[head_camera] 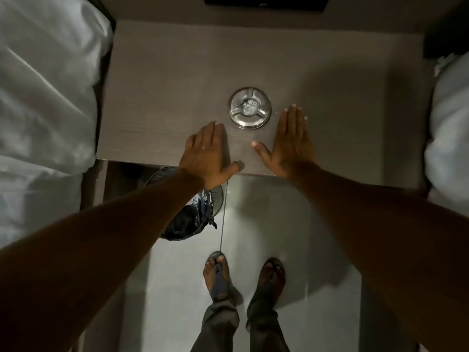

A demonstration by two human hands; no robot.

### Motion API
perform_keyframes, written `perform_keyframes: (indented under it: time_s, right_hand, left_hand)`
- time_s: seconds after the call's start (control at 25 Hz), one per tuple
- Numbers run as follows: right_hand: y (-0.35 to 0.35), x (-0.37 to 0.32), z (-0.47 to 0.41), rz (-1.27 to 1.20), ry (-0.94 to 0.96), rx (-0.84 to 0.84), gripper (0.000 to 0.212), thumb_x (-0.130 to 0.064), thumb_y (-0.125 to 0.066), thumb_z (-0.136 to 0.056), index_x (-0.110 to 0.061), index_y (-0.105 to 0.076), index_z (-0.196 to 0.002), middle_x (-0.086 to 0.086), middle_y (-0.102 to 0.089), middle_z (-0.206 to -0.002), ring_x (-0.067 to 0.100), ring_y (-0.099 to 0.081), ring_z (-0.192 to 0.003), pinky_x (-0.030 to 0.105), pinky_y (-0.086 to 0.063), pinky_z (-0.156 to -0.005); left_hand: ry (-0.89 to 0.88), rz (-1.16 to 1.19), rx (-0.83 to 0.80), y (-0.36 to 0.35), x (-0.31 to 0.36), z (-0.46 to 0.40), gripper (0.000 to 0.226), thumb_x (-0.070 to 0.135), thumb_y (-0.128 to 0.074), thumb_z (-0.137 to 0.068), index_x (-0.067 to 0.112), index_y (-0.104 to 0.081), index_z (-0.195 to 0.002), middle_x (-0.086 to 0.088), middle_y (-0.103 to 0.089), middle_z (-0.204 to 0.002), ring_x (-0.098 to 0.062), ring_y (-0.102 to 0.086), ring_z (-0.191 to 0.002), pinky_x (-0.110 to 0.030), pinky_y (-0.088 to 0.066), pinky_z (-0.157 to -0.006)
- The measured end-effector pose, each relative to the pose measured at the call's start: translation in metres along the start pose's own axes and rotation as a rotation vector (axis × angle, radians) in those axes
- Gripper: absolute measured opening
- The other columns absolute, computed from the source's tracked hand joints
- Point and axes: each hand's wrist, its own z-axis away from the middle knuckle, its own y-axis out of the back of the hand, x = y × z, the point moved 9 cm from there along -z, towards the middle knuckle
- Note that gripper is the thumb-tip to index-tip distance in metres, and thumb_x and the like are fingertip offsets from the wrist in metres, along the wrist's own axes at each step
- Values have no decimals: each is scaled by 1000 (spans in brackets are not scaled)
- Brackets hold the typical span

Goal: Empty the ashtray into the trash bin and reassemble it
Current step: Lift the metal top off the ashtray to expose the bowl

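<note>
A round metal ashtray (pixel 249 107) with a three-spoked lid and pale ash in its centre stands on the grey-brown nightstand (pixel 177 85). My left hand (pixel 209 151) lies flat on the tabletop, just left of and nearer than the ashtray, holding nothing. My right hand (pixel 290 139) lies flat to the ashtray's right, fingers straight, thumb spread, also holding nothing. Neither hand touches the ashtray. A mesh trash bin (pixel 187 217) with a dark liner stands on the floor below the nightstand's front edge, partly hidden by my left forearm.
White bedding (pixel 43 97) borders the nightstand on the left and another white bed (pixel 449 128) on the right. A dark object (pixel 264 0) sits at the nightstand's far edge. My sandalled feet (pixel 243 278) stand on the pale tiled floor.
</note>
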Motion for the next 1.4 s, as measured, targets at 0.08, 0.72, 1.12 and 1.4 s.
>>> perform_keyframes:
  time_s: [0.08, 0.72, 1.12, 1.4]
  right_hand:
    - [-4, 2, -6, 20, 8, -1, 116, -82, -30, -92, 7, -1, -161, 30, 2, -169, 41, 2, -158, 49, -2, -129]
    - [-12, 7, -12, 20, 75, 130, 118, -84, -23, -91, 10, -10, -160, 33, -5, -168, 42, -4, -158, 52, -3, -129]
    - [-7, 6, -10, 21, 98, 173, 115, -81, -30, -93, 12, -13, -159, 33, -8, -167, 43, -6, -158, 54, -6, -129]
    - [-6, 5, -10, 10, 105, 193, 113, -79, -35, -94, 11, -15, -159, 34, -10, -167, 44, -8, -157, 55, -7, -128]
  left_hand:
    - [-11, 45, 63, 8, 1, -13, 113, 79, -48, -82, 0, -11, -155, -24, -20, -161, -38, -20, -147, -53, -20, -117]
    - [-71, 404, 85, 40, 23, -101, 128, 55, -88, -47, 7, -32, -151, -10, -37, -149, -27, -38, -137, -50, -35, -113]
    - [3, 464, 255, 66, -49, -82, 117, 59, -89, -49, 14, -40, -145, -9, -40, -143, -29, -39, -133, -51, -37, -111]
    - [145, 355, 150, 49, -88, -77, 126, 66, -80, -42, 13, -37, -148, -14, -39, -149, -35, -32, -137, -55, -31, -113]
